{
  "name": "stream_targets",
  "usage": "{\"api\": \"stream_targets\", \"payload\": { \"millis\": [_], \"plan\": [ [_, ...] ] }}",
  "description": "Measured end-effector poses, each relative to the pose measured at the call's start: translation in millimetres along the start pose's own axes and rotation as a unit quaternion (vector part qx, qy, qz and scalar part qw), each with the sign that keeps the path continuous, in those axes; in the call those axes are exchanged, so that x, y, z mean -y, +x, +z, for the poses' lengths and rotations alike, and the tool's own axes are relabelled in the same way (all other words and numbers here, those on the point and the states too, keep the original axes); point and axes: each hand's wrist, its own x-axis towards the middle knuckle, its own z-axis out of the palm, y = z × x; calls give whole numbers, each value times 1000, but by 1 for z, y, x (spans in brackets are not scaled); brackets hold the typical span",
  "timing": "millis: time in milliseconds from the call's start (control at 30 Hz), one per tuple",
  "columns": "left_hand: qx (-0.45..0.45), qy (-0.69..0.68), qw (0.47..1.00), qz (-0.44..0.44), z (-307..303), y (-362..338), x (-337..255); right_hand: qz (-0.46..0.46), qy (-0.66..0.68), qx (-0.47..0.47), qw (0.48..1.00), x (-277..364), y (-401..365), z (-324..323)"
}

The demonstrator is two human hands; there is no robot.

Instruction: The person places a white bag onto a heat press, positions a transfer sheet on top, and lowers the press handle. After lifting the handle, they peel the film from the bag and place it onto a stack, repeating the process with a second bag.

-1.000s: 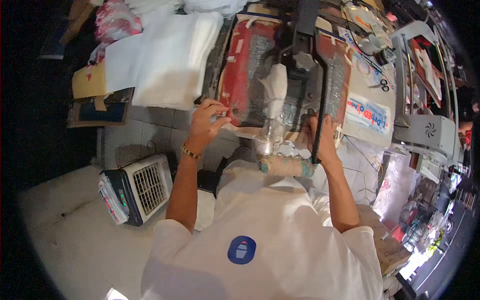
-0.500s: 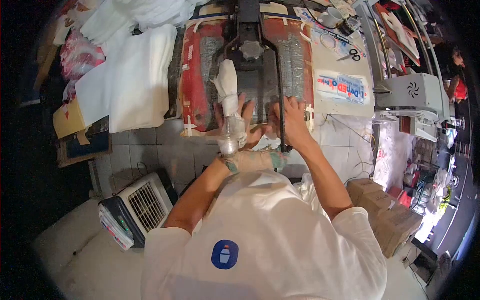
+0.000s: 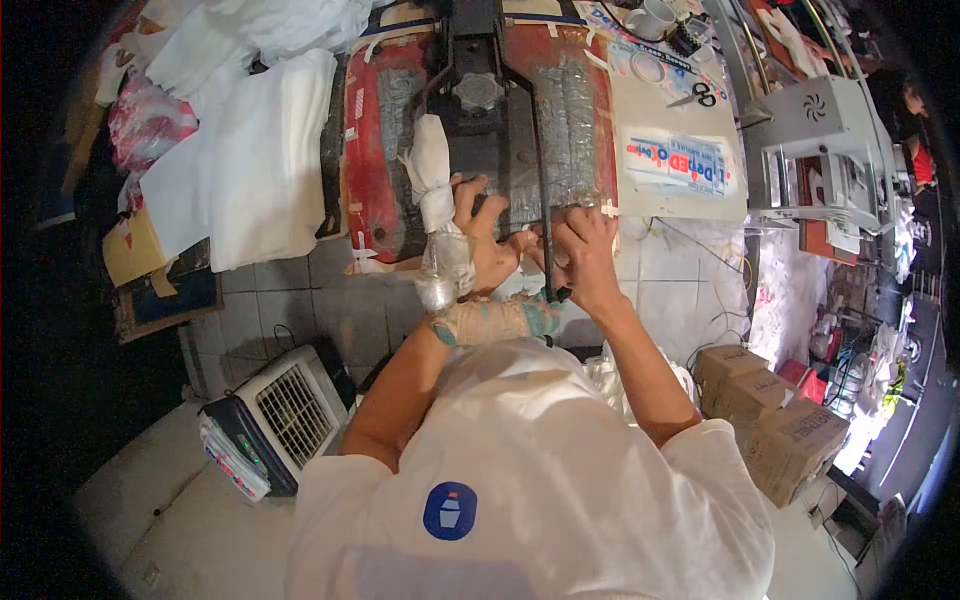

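My left hand (image 3: pixel 487 240) is at the front edge of a press with a red board (image 3: pixel 380 120) partly covered in grey tape. Its fingers are spread, and its thumb reaches toward my right hand (image 3: pixel 583 250). The right fingers are curled together beside a thin black rod (image 3: pixel 545 190); what they pinch is hidden. A bit of white material shows below the hands. Nearer my body runs a wrapped handle bar (image 3: pixel 490 322), joined to an arm wrapped in white cloth (image 3: pixel 430 175). A round knob (image 3: pixel 480 92) sits on the dark metal frame above.
Folded white cloth (image 3: pixel 275 160) lies at left. On the right are black-handled scissors (image 3: pixel 703 94), a tape roll (image 3: pixel 648 67), a printed sheet (image 3: pixel 680 165) and a white mug (image 3: pixel 652 18). A grey machine (image 3: pixel 810 110) stands beyond, cardboard boxes (image 3: pixel 790 440) below, a grilled unit (image 3: pixel 295 405) at lower left.
My left hand has moved right, out from behind the wrapped arm, closer to my right hand. My right fingers have curled more. The view has shifted slightly.
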Motion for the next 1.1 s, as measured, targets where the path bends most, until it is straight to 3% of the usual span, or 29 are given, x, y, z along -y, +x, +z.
{"api": "stream_targets", "payload": {
  "millis": [233, 300, 333, 367, 433, 500, 600, 667, 700, 733, 800, 833, 867, 900, 933, 1033, 1100],
  "plan": [
    [-23, -26, 999, -22, 12, -1, 7, 1, -26, -10, 1000, 3, 7, 1],
    [10, -125, 984, -125, 22, 4, 21, -4, -20, -16, 1000, -2, 4, 7],
    [91, 254, 959, 82, 17, 3, 20, -3, -15, -25, 1000, -5, 6, 9],
    [-31, -150, 984, -88, 52, -14, 42, -17, -44, -35, 998, -2, 10, 8],
    [-18, 126, 992, 21, 12, -25, 17, 24, 28, -19, 999, -12, 5, 17],
    [45, 183, 980, 62, 18, -63, 25, 11, -27, -20, 999, -15, 6, 17],
    [57, 83, 995, -28, 20, -135, 41, -11, -68, -23, 997, -1, 14, 11],
    [58, 27, 995, -73, -6, -145, 52, -6, -95, -17, 995, 7, 18, 12],
    [-16, 12, 995, -96, -41, -129, 50, -12, -97, -8, 995, 9, 14, 15],
    [-91, -2, 989, -118, -64, -115, 51, 84, 48, -13, 995, 6, 8, 21],
    [-95, 21, 990, -104, -75, -103, 58, 269, 322, -19, 907, 10, 8, 29],
    [-90, 46, 992, -81, -77, -99, 62, 265, 319, -14, 910, 14, 15, 28],
    [-107, 27, 992, -59, -74, -93, 62, 50, 122, 13, 991, 20, 23, 26],
    [-110, 24, 992, -63, -73, -89, 61, -169, -85, 40, 981, 27, 30, 25],
    [-104, 13, 993, -54, -73, -84, 60, -175, -89, 82, 977, 27, 33, 30],
    [-98, 10, 994, -48, -67, -74, 60, -166, -68, 52, 982, 29, 38, 51],
    [-111, -6, 993, -48, -64, -72, 63, -127, -50, 89, 987, 33, 42, 64]
  ]
}}
